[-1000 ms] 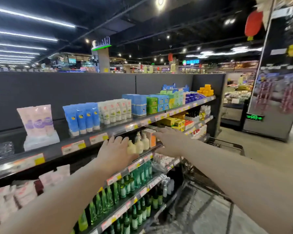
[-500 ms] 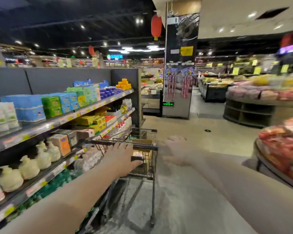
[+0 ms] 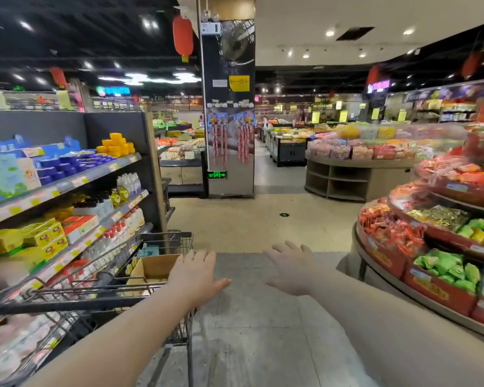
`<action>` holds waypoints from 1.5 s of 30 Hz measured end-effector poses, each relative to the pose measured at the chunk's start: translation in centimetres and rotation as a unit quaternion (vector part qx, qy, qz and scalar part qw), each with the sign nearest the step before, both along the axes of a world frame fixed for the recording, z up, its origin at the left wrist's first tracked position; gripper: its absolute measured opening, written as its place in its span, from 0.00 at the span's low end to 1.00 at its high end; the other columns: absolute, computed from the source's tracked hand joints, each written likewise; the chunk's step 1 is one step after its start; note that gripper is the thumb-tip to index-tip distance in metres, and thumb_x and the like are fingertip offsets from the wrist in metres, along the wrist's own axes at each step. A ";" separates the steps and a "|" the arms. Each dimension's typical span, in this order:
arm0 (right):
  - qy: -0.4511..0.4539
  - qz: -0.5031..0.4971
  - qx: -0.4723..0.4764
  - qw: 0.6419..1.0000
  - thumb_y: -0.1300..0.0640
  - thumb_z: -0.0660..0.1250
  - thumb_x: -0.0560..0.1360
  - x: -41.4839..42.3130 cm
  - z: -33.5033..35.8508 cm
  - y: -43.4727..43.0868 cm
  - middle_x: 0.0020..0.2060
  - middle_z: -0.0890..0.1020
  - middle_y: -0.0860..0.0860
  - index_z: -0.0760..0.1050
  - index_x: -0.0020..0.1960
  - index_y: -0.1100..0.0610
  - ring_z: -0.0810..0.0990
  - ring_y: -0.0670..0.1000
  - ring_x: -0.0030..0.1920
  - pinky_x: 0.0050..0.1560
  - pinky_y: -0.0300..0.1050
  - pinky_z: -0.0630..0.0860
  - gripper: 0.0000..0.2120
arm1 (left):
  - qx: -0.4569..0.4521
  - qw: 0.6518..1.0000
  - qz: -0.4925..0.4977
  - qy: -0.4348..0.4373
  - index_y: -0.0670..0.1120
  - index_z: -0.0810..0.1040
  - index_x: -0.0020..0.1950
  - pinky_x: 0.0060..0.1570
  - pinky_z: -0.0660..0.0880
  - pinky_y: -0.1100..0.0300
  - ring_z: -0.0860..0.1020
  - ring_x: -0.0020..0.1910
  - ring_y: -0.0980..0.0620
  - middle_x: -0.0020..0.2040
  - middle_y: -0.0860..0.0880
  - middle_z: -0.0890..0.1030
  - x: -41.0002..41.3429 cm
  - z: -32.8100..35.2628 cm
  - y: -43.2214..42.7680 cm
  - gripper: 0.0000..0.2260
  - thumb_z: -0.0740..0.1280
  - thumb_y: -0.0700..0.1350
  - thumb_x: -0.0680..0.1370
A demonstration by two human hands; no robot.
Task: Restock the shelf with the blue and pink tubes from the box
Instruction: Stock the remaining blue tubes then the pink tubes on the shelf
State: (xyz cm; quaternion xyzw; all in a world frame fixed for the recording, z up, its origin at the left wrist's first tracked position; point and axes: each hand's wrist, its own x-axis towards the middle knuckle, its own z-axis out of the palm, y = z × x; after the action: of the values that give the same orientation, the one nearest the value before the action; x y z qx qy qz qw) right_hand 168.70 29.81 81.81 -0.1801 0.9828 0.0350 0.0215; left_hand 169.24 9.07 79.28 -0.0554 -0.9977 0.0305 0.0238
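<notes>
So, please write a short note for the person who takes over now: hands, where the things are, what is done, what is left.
Left hand: open, empty, over the near end of the shopping cart.
Right hand: open, empty, over the aisle floor.
Cardboard box: inside the cart, beside the shelves; its contents are not visible from here.
Done: cannot tell; the tube section of the shelf is out of view.
Left: probably reach into the box, take tubes, turn back to the shelf.

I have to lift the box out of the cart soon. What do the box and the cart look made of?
Box: looks like plain brown cardboard, matte, with an open top and thin folded walls.
Cart: seems to be dark coated metal wire, given its thin grid of bars and faint sheen.
Neither hand touches the box yet.
</notes>
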 end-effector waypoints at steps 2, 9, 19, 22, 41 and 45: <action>-0.012 -0.007 -0.004 1.000 0.41 0.59 0.77 -2.5 -0.5 1.5 0.75 0.58 0.53 0.51 0.76 0.53 0.54 0.58 0.75 0.73 0.60 0.53 0.33 | -0.007 1.000 -0.004 -0.010 0.45 0.51 0.76 0.73 0.56 0.46 0.58 0.74 0.44 0.75 0.45 0.60 -3.3 -0.8 1.1 0.37 0.52 0.67 0.76; -0.018 0.004 0.007 1.000 0.40 0.59 0.77 -14.3 -2.4 6.4 0.73 0.61 0.52 0.56 0.75 0.54 0.57 0.58 0.74 0.71 0.60 0.59 0.32 | -0.018 0.999 0.026 -0.039 0.46 0.51 0.76 0.73 0.55 0.46 0.56 0.75 0.44 0.75 0.45 0.59 -12.9 -3.8 5.3 0.36 0.52 0.67 0.76; -0.040 0.127 0.027 0.991 0.43 0.60 0.77 -30.7 -4.2 10.3 0.75 0.58 0.54 0.53 0.76 0.53 0.52 0.58 0.76 0.73 0.59 0.53 0.33 | 0.003 0.985 0.161 -0.053 0.46 0.52 0.76 0.71 0.59 0.49 0.61 0.72 0.46 0.73 0.45 0.63 -24.8 -5.9 10.2 0.36 0.51 0.67 0.76; -0.038 0.154 0.028 0.987 0.42 0.60 0.76 -34.3 -4.4 9.6 0.74 0.59 0.53 0.55 0.75 0.53 0.53 0.58 0.76 0.72 0.59 0.55 0.32 | 0.017 0.980 0.191 -0.055 0.46 0.54 0.76 0.70 0.61 0.47 0.62 0.71 0.45 0.72 0.45 0.64 -26.2 -6.6 10.1 0.37 0.52 0.68 0.75; -0.094 0.325 0.052 0.940 0.47 0.62 0.76 -55.4 -10.1 -14.8 0.74 0.60 0.53 0.54 0.76 0.53 0.55 0.57 0.75 0.75 0.53 0.53 0.32 | 0.110 0.920 0.363 -0.102 0.47 0.57 0.74 0.73 0.55 0.46 0.58 0.74 0.44 0.74 0.46 0.62 -40.3 -11.8 -11.0 0.34 0.54 0.66 0.76; -0.094 0.339 0.043 0.935 0.49 0.62 0.76 -58.9 -10.6 -21.3 0.72 0.65 0.55 0.61 0.72 0.56 0.59 0.56 0.74 0.73 0.51 0.58 0.28 | 0.098 0.909 0.392 -0.101 0.46 0.59 0.73 0.72 0.57 0.47 0.61 0.72 0.44 0.72 0.45 0.64 -42.5 -12.2 -17.1 0.33 0.54 0.66 0.76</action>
State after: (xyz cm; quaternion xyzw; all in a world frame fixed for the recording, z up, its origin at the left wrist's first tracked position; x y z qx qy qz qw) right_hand 109.78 8.49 71.16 -0.5035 0.8547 0.0655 0.1080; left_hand 126.76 -8.02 67.12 0.3396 -0.9343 -0.0666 -0.0853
